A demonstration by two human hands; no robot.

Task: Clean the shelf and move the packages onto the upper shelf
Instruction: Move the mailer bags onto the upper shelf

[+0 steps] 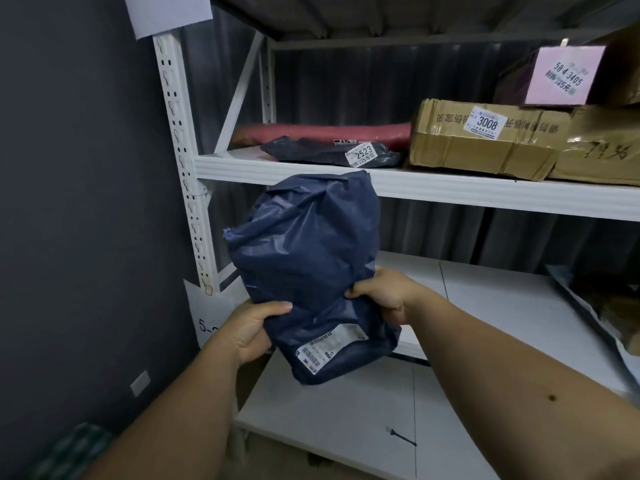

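Both hands, left hand [251,329] and right hand [382,294], are gripping the bulging dark-blue plastic mailer bag [308,271] just below the white metal upper shelf [450,194]. Its top could be catching that edge, slipping the slick plastic loose.

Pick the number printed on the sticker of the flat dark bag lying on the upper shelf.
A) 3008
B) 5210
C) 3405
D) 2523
D: the white sticker on the flat dark bag on the upper shelf reads 2523; 3008 is on the cardboard box beside it.
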